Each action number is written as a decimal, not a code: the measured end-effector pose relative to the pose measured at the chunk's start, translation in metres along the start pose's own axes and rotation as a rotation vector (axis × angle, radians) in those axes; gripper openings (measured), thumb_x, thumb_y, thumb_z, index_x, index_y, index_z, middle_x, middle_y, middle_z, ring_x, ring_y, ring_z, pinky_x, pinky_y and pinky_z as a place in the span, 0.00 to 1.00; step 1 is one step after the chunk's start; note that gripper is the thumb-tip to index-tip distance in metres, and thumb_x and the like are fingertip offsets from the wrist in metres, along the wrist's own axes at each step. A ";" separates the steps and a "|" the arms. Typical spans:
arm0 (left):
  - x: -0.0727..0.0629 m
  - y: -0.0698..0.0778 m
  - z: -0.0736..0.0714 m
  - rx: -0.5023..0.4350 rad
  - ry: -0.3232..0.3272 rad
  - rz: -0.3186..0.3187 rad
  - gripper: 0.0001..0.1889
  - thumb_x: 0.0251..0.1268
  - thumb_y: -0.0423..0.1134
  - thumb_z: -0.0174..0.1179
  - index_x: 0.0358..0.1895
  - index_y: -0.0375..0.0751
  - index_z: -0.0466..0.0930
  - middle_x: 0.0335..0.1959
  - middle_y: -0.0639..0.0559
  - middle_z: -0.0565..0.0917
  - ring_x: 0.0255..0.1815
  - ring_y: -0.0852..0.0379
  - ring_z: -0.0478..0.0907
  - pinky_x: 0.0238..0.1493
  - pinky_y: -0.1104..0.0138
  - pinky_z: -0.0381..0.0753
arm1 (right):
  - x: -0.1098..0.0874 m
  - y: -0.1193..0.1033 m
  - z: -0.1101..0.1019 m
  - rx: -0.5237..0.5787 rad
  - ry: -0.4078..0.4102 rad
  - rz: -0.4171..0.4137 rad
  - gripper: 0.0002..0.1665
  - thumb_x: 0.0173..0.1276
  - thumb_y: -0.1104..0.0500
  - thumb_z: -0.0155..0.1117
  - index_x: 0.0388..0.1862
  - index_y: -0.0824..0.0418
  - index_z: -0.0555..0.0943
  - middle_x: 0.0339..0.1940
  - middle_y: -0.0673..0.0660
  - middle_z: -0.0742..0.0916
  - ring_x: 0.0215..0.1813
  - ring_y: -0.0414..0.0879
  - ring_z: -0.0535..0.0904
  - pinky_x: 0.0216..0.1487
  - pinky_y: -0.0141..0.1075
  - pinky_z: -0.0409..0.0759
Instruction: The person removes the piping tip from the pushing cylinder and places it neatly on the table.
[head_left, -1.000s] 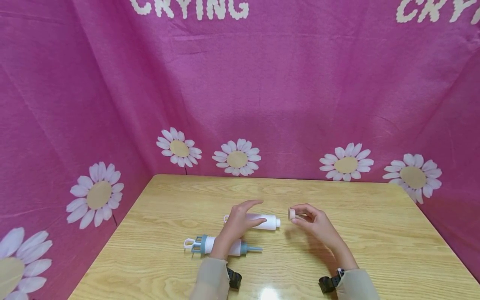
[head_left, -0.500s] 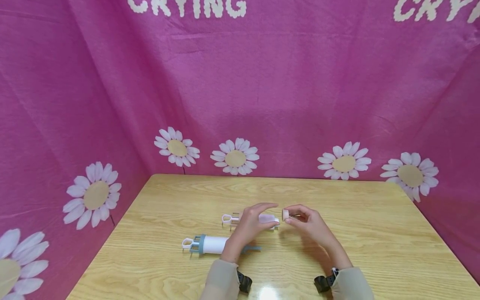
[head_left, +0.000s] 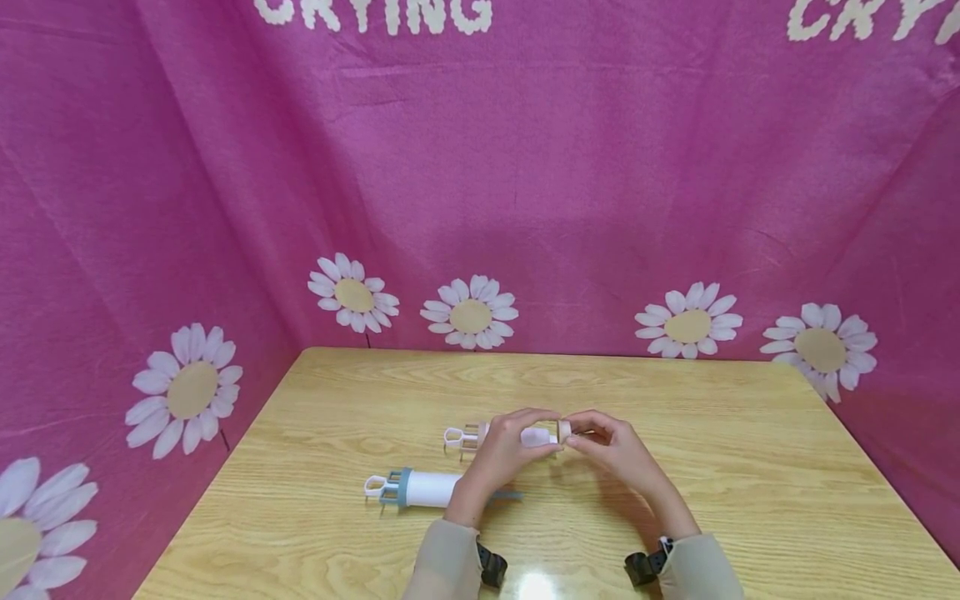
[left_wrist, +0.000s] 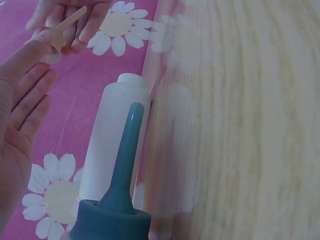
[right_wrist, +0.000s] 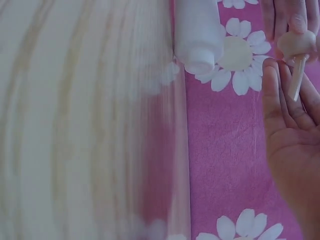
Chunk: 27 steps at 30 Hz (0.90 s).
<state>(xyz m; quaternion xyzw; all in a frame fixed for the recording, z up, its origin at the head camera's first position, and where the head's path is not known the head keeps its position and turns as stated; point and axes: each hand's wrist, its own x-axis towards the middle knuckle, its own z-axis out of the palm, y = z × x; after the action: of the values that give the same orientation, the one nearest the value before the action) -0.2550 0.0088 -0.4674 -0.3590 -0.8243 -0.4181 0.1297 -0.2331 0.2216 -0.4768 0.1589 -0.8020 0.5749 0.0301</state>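
In the head view, both hands meet above the table around a small cream nozzle cap (head_left: 566,430) with a thin spout. My right hand (head_left: 618,450) pinches it from the right. Thumb and fingertips of my left hand (head_left: 504,446) take its rim from the other side. In the right wrist view the left thumb lies on the round base of the nozzle cap (right_wrist: 297,46), and its spout points toward the right palm. Behind the left hand lies a white syringe-like barrel (head_left: 536,437) with a narrow neck, its pull-ring handle (head_left: 454,438) at the left end.
Nearer on the wooden table (head_left: 712,417) lies a second syringe-like dispenser (head_left: 429,490), white with teal ends, partly behind the left forearm. Its teal nozzle (left_wrist: 127,150) is large in the left wrist view. A pink flowered cloth (head_left: 570,208) hangs behind the table.
My left hand has moved right and my right hand slightly left, bringing the left fingertips to the nozzle cap. Both syringe-like dispensers stay on the table.
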 end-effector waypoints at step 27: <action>-0.002 -0.004 -0.010 -0.040 0.037 -0.010 0.20 0.57 0.41 0.71 0.54 0.42 0.83 0.51 0.50 0.87 0.55 0.55 0.83 0.57 0.65 0.82 | -0.009 0.010 -0.009 0.056 -0.044 0.122 0.24 0.76 0.53 0.54 0.49 0.77 0.77 0.38 0.61 0.87 0.39 0.36 0.82 0.47 0.37 0.84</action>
<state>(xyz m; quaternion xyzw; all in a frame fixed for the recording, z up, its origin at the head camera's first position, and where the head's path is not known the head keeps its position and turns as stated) -0.2574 -0.0012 -0.4646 -0.3494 -0.8150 -0.4418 0.1357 -0.2290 0.2353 -0.4851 0.1234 -0.7944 0.5941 -0.0270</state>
